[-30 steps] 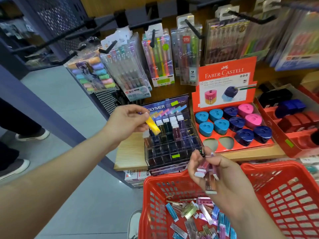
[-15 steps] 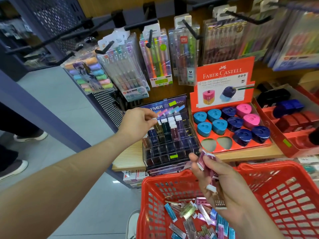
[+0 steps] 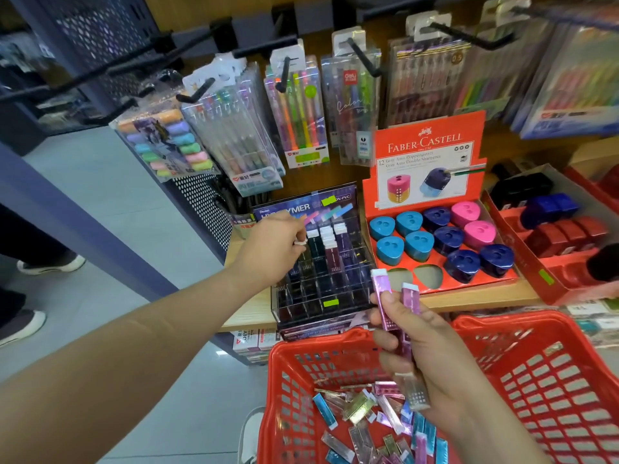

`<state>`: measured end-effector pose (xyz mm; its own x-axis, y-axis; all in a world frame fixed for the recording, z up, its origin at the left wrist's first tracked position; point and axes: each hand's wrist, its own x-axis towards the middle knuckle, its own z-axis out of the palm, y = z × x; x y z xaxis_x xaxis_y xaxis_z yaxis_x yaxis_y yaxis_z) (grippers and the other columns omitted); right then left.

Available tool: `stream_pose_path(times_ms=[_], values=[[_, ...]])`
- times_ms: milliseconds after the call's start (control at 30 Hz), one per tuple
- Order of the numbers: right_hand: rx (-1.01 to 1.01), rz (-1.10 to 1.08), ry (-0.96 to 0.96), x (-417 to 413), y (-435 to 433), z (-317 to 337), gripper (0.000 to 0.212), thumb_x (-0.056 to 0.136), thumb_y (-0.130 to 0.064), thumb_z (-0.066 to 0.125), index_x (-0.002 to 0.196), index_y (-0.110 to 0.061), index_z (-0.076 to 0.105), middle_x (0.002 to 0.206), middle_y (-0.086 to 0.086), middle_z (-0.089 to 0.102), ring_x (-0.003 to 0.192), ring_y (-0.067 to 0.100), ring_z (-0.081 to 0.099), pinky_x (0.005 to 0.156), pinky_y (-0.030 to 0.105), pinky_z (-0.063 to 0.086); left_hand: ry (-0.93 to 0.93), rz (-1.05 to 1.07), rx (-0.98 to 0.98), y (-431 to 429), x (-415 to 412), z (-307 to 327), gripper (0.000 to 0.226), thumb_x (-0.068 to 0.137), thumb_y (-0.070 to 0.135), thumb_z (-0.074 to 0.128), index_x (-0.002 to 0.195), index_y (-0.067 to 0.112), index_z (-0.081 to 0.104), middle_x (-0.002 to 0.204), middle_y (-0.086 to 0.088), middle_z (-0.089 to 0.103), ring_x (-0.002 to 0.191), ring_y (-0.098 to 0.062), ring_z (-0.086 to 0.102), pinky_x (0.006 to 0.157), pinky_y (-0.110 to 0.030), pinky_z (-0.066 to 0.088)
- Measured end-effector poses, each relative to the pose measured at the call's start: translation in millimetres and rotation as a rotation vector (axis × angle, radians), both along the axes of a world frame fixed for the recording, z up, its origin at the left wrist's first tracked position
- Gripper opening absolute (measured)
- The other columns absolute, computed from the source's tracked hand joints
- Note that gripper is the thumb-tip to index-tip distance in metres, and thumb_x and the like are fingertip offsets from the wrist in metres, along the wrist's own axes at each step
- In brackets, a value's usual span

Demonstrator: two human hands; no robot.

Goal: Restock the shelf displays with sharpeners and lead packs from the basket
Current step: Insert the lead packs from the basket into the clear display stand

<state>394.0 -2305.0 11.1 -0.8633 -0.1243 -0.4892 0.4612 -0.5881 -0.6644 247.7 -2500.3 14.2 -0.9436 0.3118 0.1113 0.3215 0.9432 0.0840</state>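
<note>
My left hand is at the back left corner of the clear lead pack display, which stands on the wooden shelf. Its fingers are curled and pinch the white-capped lead pack; the rest of that pack is hidden behind my hand. My right hand hovers over the red basket, its fingers clenched round a bunch of purple lead packs that stick up in front of the display. Loose lead packs lie in the basket. Just to the right of the display sits the Faber-Castell tray, holding blue, navy and pink sharpeners.
</note>
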Motion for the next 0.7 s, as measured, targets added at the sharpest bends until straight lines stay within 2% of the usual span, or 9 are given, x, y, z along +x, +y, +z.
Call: stream_pose_path(times_ms=[100, 133, 200, 233, 300, 400, 533, 600, 700], values=[[0.033, 0.012, 0.031, 0, 0, 1, 0.020, 0.078, -0.027, 0.069, 0.088, -0.013, 0.058, 0.067, 0.002, 0.048, 0.048, 0.007, 0.033, 0.036, 0.016, 0.023, -0.048, 0.068, 0.231, 6, 8, 15, 0.008, 0.087, 0.023, 0.065, 0.089, 0.019, 0.071, 0.089, 0.007, 0.062, 0.083, -0.007, 0.058, 0.077, -0.024, 0.045], [0.058, 0.014, 0.041, 0, 0, 3, 0.020, 0.077, -0.028, 0.069, 0.087, -0.014, 0.058, 0.066, 0.001, 0.046, 0.048, 0.007, 0.031, 0.037, 0.016, 0.022, -0.153, 0.099, 0.391, 11, 13, 24, 0.010, 0.088, 0.022, 0.065, 0.086, 0.017, 0.072, 0.082, 0.009, 0.065, 0.074, -0.003, 0.058, 0.073, -0.023, 0.048], [0.104, 0.019, 0.060, 1, 0, 5, 0.019, 0.076, -0.029, 0.069, 0.084, -0.015, 0.060, 0.064, 0.000, 0.044, 0.049, 0.007, 0.028, 0.039, 0.018, 0.019, -0.549, 0.131, 0.740, 22, 26, 43, 0.017, 0.091, 0.022, 0.063, 0.090, 0.009, 0.073, 0.076, 0.002, 0.068, 0.064, -0.006, 0.058, 0.063, -0.021, 0.052], [0.123, 0.025, 0.070, 0, 0, 6, 0.018, 0.077, -0.029, 0.068, 0.084, -0.015, 0.060, 0.063, 0.000, 0.044, 0.049, 0.007, 0.028, 0.040, 0.018, 0.019, -0.730, 0.116, 0.840, 27, 32, 50, 0.021, 0.091, 0.023, 0.061, 0.095, 0.005, 0.072, 0.078, -0.004, 0.069, 0.063, -0.009, 0.059, 0.061, -0.020, 0.053], [0.155, 0.038, 0.091, 0, -2, 9, 0.020, 0.076, -0.030, 0.067, 0.084, -0.014, 0.059, 0.062, 0.000, 0.042, 0.048, 0.008, 0.026, 0.040, 0.019, 0.018, -0.894, 0.056, 0.894, 33, 43, 57, 0.025, 0.089, 0.024, 0.062, 0.099, 0.002, 0.071, 0.079, -0.010, 0.067, 0.063, -0.013, 0.060, 0.059, -0.019, 0.054], [0.195, 0.050, 0.107, 0, -4, 10, 0.021, 0.078, -0.032, 0.065, 0.086, -0.014, 0.057, 0.064, 0.000, 0.044, 0.049, 0.008, 0.025, 0.040, 0.018, 0.018, -0.939, 0.018, 0.901, 36, 50, 58, 0.019, 0.084, 0.011, 0.067, 0.099, 0.000, 0.070, 0.078, -0.014, 0.068, 0.062, -0.014, 0.063, 0.061, -0.020, 0.056], [0.169, 0.054, 0.051, 0, -2, 9, 0.026, 0.097, -0.036, 0.053, 0.093, -0.013, 0.063, 0.070, 0.005, 0.053, 0.047, 0.009, 0.033, 0.039, 0.019, 0.021, -0.921, 0.034, 0.928, 29, 49, 58, 0.017, 0.083, 0.003, 0.068, 0.098, -0.004, 0.069, 0.076, -0.016, 0.068, 0.060, -0.014, 0.063, 0.060, -0.018, 0.055], [0.124, 0.031, 0.006, 0, 1, 7, 0.028, 0.100, -0.030, 0.046, 0.103, -0.010, 0.065, 0.070, 0.008, 0.055, 0.046, 0.011, 0.033, 0.040, 0.020, 0.019, -0.849, 0.068, 0.944, 22, 45, 60, 0.010, 0.085, 0.002, 0.065, 0.094, 0.000, 0.071, 0.074, -0.012, 0.068, 0.062, -0.013, 0.062, 0.060, -0.017, 0.054], [0.081, 0.003, -0.019, -1, 8, 2, 0.031, 0.098, -0.021, 0.042, 0.111, -0.003, 0.064, 0.069, 0.009, 0.056, 0.045, 0.012, 0.032, 0.039, 0.019, 0.020, -0.632, 0.124, 0.880, 4, 30, 60, 0.010, 0.089, 0.006, 0.063, 0.091, 0.008, 0.072, 0.077, -0.006, 0.067, 0.069, -0.013, 0.058, 0.064, -0.019, 0.051]])
